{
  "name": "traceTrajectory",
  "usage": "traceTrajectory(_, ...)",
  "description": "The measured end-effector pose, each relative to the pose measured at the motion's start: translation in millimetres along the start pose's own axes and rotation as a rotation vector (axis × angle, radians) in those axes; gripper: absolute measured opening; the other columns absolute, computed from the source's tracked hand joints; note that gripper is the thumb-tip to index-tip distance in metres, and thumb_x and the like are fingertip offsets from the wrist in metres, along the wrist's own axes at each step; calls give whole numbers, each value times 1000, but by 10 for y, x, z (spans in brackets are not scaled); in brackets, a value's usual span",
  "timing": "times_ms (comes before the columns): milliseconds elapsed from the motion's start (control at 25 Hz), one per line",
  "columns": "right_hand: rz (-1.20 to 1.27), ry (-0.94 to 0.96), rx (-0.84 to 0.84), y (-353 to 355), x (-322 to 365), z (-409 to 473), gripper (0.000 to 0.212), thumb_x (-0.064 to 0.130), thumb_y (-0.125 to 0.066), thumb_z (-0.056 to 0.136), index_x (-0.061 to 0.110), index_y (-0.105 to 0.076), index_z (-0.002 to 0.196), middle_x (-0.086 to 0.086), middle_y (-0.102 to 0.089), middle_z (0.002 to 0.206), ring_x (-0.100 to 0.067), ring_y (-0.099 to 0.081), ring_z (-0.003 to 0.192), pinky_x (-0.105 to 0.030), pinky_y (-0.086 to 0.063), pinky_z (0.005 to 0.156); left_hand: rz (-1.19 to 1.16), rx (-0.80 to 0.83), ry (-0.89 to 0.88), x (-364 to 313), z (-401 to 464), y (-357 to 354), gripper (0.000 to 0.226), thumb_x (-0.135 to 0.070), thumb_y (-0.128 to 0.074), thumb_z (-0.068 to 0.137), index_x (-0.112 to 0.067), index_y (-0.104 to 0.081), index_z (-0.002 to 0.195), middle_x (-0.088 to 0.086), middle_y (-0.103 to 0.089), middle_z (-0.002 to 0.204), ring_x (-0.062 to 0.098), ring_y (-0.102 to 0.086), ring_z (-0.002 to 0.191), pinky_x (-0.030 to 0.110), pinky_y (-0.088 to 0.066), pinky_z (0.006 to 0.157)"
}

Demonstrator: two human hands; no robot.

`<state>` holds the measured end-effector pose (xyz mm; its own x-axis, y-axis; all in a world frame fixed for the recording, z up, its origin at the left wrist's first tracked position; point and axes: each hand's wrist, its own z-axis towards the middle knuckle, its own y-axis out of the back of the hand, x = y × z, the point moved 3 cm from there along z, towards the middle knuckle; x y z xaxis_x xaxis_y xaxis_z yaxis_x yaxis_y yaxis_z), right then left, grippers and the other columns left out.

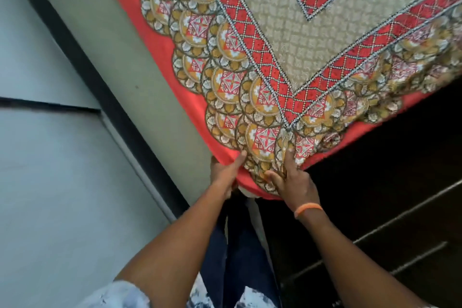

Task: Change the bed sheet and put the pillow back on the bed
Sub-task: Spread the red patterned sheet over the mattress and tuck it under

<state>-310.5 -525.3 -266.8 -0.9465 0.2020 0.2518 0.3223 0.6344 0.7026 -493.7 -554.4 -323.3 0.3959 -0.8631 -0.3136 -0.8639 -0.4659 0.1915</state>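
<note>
both hands — left hand (225, 172), right hand (292, 182) — on bed sheet (262, 117) corner

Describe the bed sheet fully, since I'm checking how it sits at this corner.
The bed sheet is a printed cloth: red edge, a band of round orange and white medallions, red lattice stripes and a beige middle. It lies spread flat over the bed, its corner draped over the near corner. The left hand grips the red edge there; the right hand presses fingers on the medallion band. The far part is blurred.

Soft, even daylight; deep shadow at right (motion blur there), wide-angle bending at edges.
</note>
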Motion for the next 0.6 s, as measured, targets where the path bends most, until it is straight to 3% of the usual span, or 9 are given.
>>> traceTrajectory(120,101,-36,24,26,75,-74,74,54,-44,96,30,-8,156,-10,-55,75,-29,-60,70,-33,-49,67,10,-179,-34,27,-133,-136,66,-56,-82,68,-8,-59,107,-1,-69,95,19,-68,83,38,-59,83)
traceTrajectory(240,72,-37,73,-5,146,-125,63,53,-38,99,36,-14,154,-15,-64,90,-33,-66,87,-37,-53,76,-69,-178,-18,49,-225,-236,77,-70,-74,67,-9,-60,113,3,-71,102,23,-69,91,38,-58,85)
traceTrajectory(400,-231,66,158,134,218,-149,60,47,-31,103,21,-13,155,-22,-64,112,-39,-62,105,-43,-48,83,185,-154,-160,9,-292,-213,62,-62,-63,85,-2,-64,101,9,-70,91,26,-64,76,30,-46,60)
traceTrajectory(520,-412,119,183,280,276,-240,61,43,-29,105,8,-15,153,-21,-64,115,-39,-62,105,-44,-49,81,206,-88,-220,-16,-395,-228,54,-52,-59,91,2,-65,93,15,-68,82,34,-65,76,36,-47,64)
traceTrajectory(600,-491,132,180,310,278,-358,57,37,-31,105,4,-21,151,-17,-64,116,-36,-64,102,-44,-50,78,245,-57,-212,65,-455,-182,47,-48,-58,93,-2,-63,85,8,-63,73,28,-61,69,35,-47,63)
